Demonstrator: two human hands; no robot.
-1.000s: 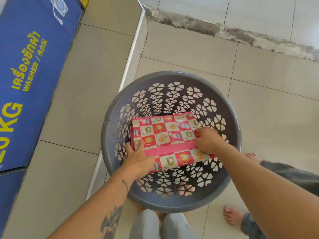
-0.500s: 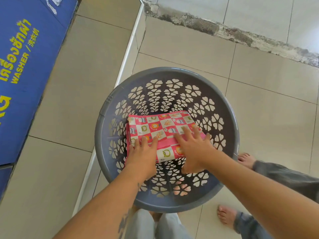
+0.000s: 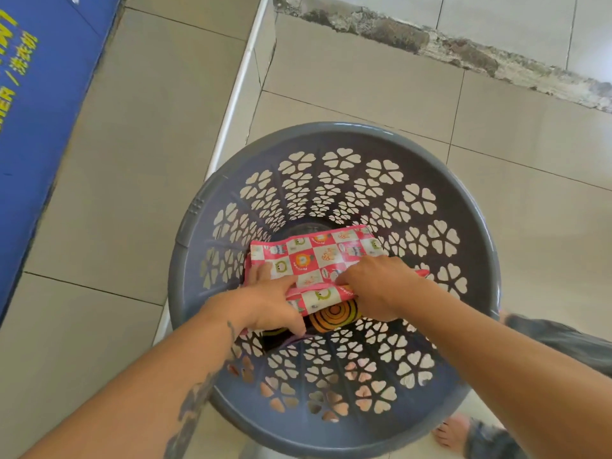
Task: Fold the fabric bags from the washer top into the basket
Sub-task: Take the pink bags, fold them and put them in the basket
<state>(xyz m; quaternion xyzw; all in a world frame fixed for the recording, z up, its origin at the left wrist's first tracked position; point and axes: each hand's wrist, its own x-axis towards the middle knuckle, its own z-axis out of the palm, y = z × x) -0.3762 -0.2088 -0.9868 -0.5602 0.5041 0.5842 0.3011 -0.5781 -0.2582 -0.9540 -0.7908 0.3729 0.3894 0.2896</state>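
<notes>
A folded pink and white checked fabric bag (image 3: 318,256) lies deep inside the round grey basket (image 3: 331,132), which has heart-shaped cut-outs. My left hand (image 3: 265,303) grips its near left edge, fingers curled around the fabric. My right hand (image 3: 377,286) presses and pinches its near right edge. Under the lifted near edge shows another bag (image 3: 334,314), dark with orange and yellow rings. The basket's bottom is mostly hidden by the bags and my hands.
A blue washer (image 3: 36,104) with yellow lettering stands at the left. A raised tiled step with a white edge (image 3: 238,87) runs beside the basket. Someone's bare feet (image 3: 453,432) and grey trouser leg (image 3: 563,342) are at the lower right.
The checked bag has gone down deeper into the basket with both hands. My hands went from lying flat on it to gripping its near edge, and the ringed bag underneath has come into view.
</notes>
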